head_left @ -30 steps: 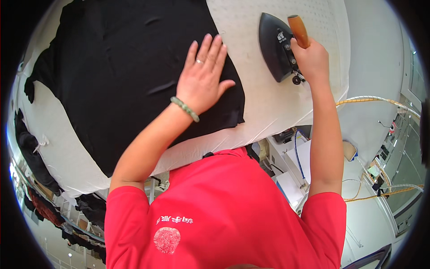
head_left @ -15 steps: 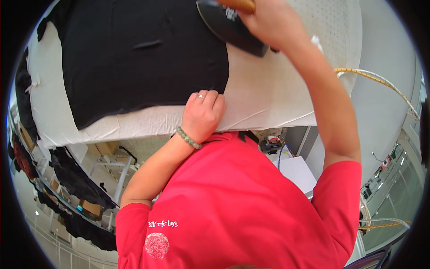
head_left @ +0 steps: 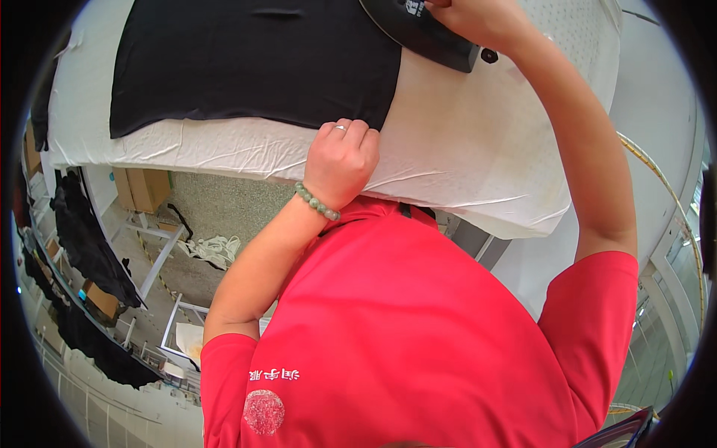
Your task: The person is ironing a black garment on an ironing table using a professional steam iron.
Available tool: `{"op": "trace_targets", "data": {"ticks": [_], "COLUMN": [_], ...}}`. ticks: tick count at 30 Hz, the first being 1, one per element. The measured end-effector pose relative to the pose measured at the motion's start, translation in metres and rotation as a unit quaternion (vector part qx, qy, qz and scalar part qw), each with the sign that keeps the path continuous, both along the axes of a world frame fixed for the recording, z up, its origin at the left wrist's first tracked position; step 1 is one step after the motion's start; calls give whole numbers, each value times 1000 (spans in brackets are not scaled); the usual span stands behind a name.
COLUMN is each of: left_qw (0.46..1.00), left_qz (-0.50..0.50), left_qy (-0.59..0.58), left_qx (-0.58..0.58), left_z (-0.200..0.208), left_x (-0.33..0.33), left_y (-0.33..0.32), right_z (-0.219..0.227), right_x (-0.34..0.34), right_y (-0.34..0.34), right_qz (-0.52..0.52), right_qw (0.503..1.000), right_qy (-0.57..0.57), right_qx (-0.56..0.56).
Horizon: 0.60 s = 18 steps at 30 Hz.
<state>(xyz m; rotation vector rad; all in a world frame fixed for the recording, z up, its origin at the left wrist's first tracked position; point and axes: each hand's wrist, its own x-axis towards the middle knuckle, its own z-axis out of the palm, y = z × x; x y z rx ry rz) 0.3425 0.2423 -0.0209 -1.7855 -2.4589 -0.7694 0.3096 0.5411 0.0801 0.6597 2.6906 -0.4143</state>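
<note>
A black piece of fabric [head_left: 254, 67], perhaps a garment, lies spread over the white padded ironing table [head_left: 478, 157]. At its near right corner, my left hand [head_left: 342, 160] is closed on the hem, fingers curled under and knuckles up. My right hand [head_left: 478, 21] grips a dark iron [head_left: 426, 33] at the top edge of the view. The iron's front and handle are cut off by that edge. Its sole rests partly over the fabric's right border, and its heel sits over the white cover.
A yellow and white hose [head_left: 672, 190] curves down at the right. Lower left are black garments [head_left: 97, 246] on a rail, a cardboard box [head_left: 143, 189], a white metal frame [head_left: 158, 261] and a bundle of white cloth [head_left: 213, 250] on the floor.
The view has shifted, so table and fabric sit higher in it. The iron has moved up and to the right, its handle now out of view. My left hand keeps its hold on the hem.
</note>
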Motion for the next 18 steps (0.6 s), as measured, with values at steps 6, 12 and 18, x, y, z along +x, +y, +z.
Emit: {"op": "trace_targets", "data": {"ticks": [6,12,18], "left_qw": [997,995,994], "left_qz": [-34,-13,-102], "left_qy": [-54,-79,5], "left_qx": [38,61,-44], "left_z": [1,5,-8], "left_x": [14,-22,-24], "left_y": [0,7,10], "right_z": [5,0,0], "right_x": [18,41,95], "right_y": [-8,-2,8], "right_qz": [-4,-51,20], "right_qw": [999,999,932], "right_qy": [22,12,286], "right_qx": [31,8,-222]}}
